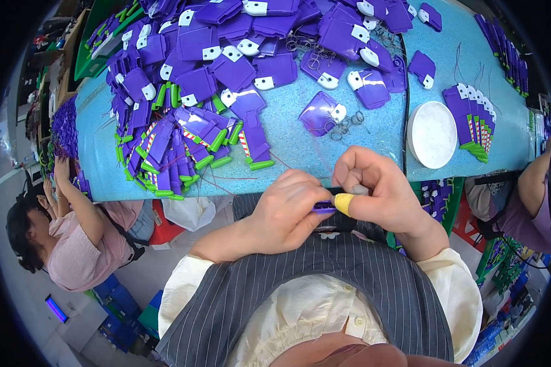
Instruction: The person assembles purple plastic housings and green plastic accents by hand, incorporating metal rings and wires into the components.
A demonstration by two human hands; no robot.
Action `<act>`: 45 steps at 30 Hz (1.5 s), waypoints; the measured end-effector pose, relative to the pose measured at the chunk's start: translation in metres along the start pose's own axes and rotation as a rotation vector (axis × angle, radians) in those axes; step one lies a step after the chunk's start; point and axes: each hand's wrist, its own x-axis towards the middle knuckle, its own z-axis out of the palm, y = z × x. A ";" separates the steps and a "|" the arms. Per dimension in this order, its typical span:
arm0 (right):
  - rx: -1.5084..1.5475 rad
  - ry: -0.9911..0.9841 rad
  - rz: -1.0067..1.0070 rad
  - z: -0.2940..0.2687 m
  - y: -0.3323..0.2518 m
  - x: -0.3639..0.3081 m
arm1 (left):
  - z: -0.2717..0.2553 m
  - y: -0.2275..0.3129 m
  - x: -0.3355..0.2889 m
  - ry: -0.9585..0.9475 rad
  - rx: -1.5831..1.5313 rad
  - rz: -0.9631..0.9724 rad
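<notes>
head | left hand (291,209) grip: pinching purple piece (324,208) | right hand (374,191) grip: curled just right of it, hold unclear | step: apparently fine two-handed work | next move: calls for steady left grip

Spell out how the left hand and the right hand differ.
Covering: the right hand has a yellow wrap on its thumb; the left hand shows none.
Pose: the left hand curls its fingers onto a mostly hidden purple piece; the right hand arches its fingers above its thumb, and whether it grips anything is unclear.
Shared: both are close together by the blue table, their forearms emerging from cream sleeves.
</notes>
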 end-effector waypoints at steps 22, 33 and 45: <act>-0.699 1.202 -0.688 -0.152 -0.019 -0.067 | 0.026 -0.027 0.137 -0.069 0.678 -0.027; -1.269 1.304 -0.667 -0.121 -0.014 -0.047 | 0.009 -0.029 0.128 0.148 0.646 0.169; -0.998 0.597 -0.837 0.013 0.005 0.025 | -0.017 0.011 0.026 0.137 -0.005 -0.220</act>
